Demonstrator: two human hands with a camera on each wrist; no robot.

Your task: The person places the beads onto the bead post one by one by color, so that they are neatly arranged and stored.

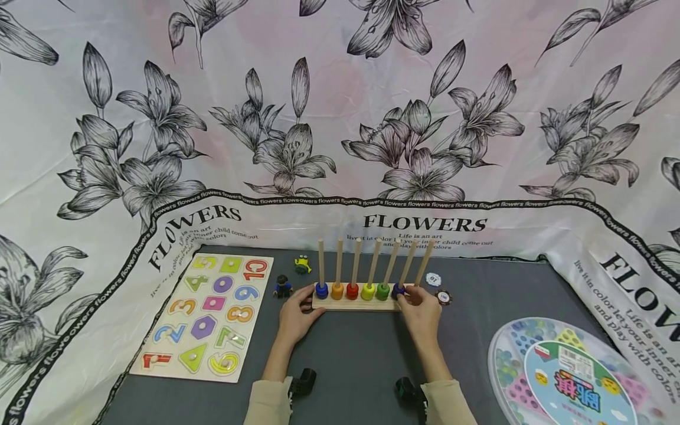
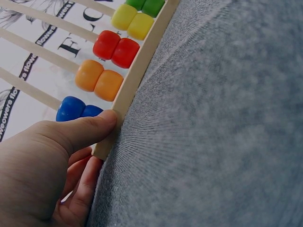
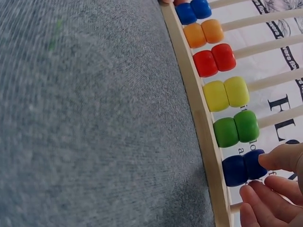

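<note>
A wooden bead stacker (image 1: 355, 303) stands on the dark table, with several upright pegs on a long base. Two beads sit stacked on most pegs: blue, orange (image 2: 112, 85), red (image 2: 126, 53), yellow (image 3: 236, 91), green (image 3: 246, 126) and dark blue. My left hand (image 1: 298, 313) grips the base's left end, thumb on its front beside the blue beads (image 2: 71, 109). At the right end, my right hand (image 1: 421, 313) pinches the upper dark blue bead (image 3: 255, 163), thumb on one side and fingers curled at the other. The rightmost peg (image 1: 425, 263) is partly hidden behind this hand.
A number and shape puzzle board (image 1: 212, 307) lies left. Near the stacker's left end are a small toy figure (image 1: 283, 286) and a yellow-green toy (image 1: 303, 264). Two chips, one white (image 1: 433, 279), one dark-edged (image 1: 443, 297), lie right. A round game box (image 1: 579, 378) is front right.
</note>
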